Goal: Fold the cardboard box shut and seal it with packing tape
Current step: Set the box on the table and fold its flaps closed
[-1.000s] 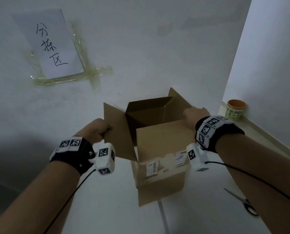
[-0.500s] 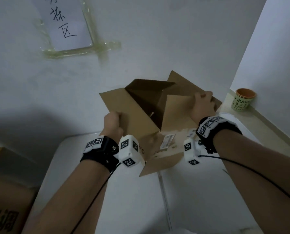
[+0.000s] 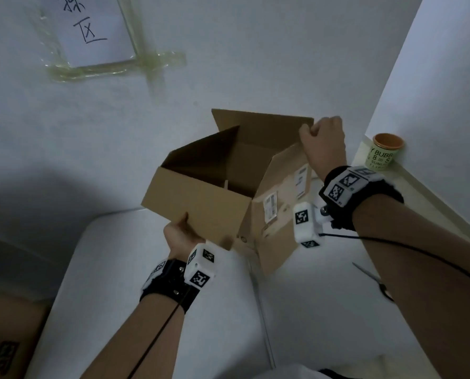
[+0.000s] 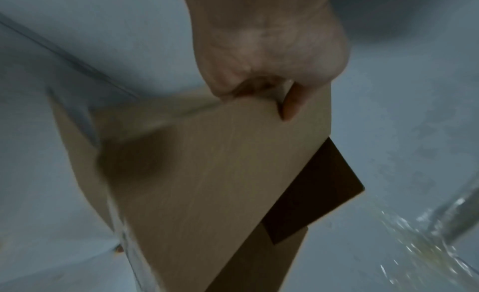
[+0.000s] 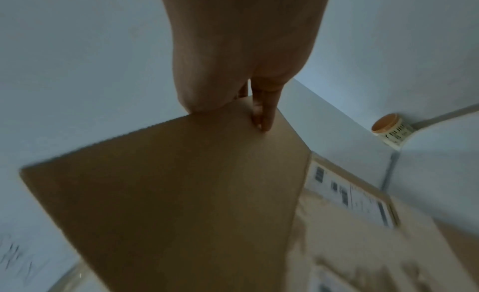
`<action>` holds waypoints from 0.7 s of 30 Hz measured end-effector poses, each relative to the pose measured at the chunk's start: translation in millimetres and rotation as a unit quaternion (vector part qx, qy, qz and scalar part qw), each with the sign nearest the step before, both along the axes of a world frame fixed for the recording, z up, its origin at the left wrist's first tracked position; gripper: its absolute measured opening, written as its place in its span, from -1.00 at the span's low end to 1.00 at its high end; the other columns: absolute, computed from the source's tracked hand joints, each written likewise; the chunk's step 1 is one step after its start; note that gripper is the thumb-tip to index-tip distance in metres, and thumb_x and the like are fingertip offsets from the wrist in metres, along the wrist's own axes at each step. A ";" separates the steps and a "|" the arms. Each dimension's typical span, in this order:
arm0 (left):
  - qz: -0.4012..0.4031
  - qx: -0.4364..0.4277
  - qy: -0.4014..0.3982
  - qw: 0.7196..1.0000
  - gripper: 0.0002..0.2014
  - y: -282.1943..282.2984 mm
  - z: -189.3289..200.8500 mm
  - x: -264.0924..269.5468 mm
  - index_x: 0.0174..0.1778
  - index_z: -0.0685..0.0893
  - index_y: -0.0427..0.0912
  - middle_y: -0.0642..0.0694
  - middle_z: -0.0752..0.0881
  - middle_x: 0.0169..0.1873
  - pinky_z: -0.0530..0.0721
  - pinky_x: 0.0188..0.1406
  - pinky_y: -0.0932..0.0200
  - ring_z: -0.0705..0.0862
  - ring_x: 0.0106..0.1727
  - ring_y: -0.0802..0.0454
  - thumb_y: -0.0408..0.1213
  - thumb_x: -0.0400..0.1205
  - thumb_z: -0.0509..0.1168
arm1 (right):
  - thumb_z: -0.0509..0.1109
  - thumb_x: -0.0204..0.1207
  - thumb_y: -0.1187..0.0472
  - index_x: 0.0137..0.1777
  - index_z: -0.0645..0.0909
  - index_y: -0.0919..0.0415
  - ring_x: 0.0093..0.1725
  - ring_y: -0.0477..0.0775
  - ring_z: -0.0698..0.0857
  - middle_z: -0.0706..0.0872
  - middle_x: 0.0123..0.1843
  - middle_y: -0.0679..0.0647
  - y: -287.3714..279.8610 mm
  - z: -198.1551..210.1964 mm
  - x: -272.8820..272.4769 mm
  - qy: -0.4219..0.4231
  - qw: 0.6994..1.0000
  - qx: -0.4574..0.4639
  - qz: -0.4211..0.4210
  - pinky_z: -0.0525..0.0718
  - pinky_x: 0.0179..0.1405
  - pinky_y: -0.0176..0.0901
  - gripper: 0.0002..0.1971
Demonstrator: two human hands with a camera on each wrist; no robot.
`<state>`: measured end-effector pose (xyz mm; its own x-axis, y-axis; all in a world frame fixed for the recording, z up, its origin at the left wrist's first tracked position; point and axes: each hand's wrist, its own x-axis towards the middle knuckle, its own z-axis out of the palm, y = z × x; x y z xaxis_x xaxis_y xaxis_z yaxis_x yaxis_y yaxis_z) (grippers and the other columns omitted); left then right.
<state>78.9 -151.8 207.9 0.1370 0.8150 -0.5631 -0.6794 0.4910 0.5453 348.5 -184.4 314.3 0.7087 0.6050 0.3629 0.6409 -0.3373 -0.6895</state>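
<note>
A brown cardboard box (image 3: 214, 203) with white shipping labels is held tilted above the white table (image 3: 119, 269), its open end facing me and its flaps spread. My left hand (image 3: 183, 228) grips the near lower edge of a flap, thumb on top; the left wrist view shows the same pinch of my left hand (image 4: 261, 87) on the cardboard flap (image 4: 207, 173). My right hand (image 3: 322, 139) grips the far upper flap edge, and in the right wrist view the right hand's fingers (image 5: 264, 112) curl over that flap (image 5: 181, 183). No tape roll is in view.
An orange-rimmed paper cup (image 3: 383, 154) stands in the right corner by the wall. Scissors (image 3: 376, 283) lie on the table under my right forearm. Another cardboard box (image 3: 4, 337) sits low at left. A taped paper sign (image 3: 97, 31) hangs on the wall.
The box has been turned and tipped so its opening faces me. My left hand dropped to the near lower flap edge; my right hand rose to the far flap.
</note>
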 end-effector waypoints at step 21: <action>-0.633 0.131 0.703 0.298 -0.71 48.0 91.8 46.3 -0.67 0.72 -0.21 -0.02 0.84 -0.33 0.49 -0.64 0.43 0.58 -0.69 0.13 -0.16 0.33 0.48 | 0.21 0.45 0.56 0.33 0.34 0.30 0.05 0.16 0.58 0.50 0.32 0.28 -39.4 -63.5 16.0 0.135 0.989 -0.054 0.006 0.55 0.05 -0.09 -0.55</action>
<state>125.2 -103.8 299.7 0.2072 0.6523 -0.7291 0.9487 -0.3159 -0.0131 364.5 -223.8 250.8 0.7635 0.6389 0.0940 0.4432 -0.4126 -0.7958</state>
